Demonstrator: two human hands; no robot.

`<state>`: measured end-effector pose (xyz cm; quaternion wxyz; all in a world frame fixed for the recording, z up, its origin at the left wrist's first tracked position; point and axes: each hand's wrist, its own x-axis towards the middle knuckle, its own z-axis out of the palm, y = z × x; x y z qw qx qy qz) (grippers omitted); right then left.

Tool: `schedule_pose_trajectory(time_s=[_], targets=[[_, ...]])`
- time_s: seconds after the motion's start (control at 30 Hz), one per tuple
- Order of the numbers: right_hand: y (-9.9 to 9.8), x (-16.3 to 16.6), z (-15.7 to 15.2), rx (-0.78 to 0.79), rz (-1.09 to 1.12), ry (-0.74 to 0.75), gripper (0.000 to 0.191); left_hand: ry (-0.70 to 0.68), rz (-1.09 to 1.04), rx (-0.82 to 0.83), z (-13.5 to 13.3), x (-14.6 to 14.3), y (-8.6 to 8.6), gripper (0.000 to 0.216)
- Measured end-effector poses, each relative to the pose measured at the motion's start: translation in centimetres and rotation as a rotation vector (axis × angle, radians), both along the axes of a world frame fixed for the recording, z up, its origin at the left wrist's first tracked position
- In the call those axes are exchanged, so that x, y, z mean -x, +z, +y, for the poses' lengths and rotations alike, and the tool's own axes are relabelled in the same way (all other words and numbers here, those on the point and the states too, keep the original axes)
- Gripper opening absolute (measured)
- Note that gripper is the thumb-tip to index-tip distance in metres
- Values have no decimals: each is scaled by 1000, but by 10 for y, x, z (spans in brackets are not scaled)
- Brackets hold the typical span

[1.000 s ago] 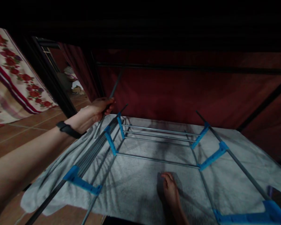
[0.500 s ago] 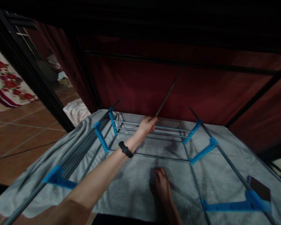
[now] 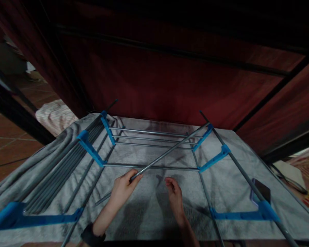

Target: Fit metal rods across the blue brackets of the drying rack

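Observation:
My left hand (image 3: 124, 188), with a dark band on its wrist, is closed around a thin grey metal rod (image 3: 167, 152). The rod slants up to the right, its far end close to an upper right blue bracket (image 3: 203, 139); its near end sticks out below the hand. My right hand (image 3: 174, 195) hovers over the grey blanket, fingers loosely bent and apart, holding nothing. Around both hands lies a rack frame of grey tubes and blue plastic brackets. Several crossbars (image 3: 154, 167) join its sides, and a bundle of rods (image 3: 59, 178) lies along the left side.
A grey blanket (image 3: 149, 216) covers the bed under the frame. A phone (image 3: 260, 191) lies by the right tube. Dark bed posts (image 3: 18, 106) and a red curtain (image 3: 154, 89) bound the back and left. A striped cloth (image 3: 56, 116) is beyond the left edge.
My left hand has come back toward me, lowering the rod from upright against the curtain to a slant across the frame. My right hand has stayed near its place. The view has shifted right.

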<state>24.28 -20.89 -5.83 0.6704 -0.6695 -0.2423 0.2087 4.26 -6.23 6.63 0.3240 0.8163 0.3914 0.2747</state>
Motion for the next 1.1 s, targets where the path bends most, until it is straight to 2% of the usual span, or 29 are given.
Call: schedule_pose_trajectory(time_s=[0.13, 0.33, 0.47, 0.6, 0.77, 0.97, 1.1], targets=[[21, -15, -2, -43, 103, -50, 30, -83, 1, -139, -2, 14, -10, 31], [72, -46, -14, -184, 325, -188, 32, -187, 29, -378, 2, 29, -27, 29], [88, -59, -24, -284, 374, -186, 28, -233, 138, -432, 3, 37, -41, 25], [84, -70, -36, -335, 479, -185, 30, -252, 174, -447, 4, 43, -54, 25], [65, -90, -54, -280, 529, -266, 22, -247, 201, -436, 9, 48, -61, 29], [42, -99, -69, -235, 494, -358, 22, -138, 260, -412, 15, 45, -62, 34], [30, -99, -74, -201, 486, -386, 21, -41, 237, -453, 23, 49, -66, 34]])
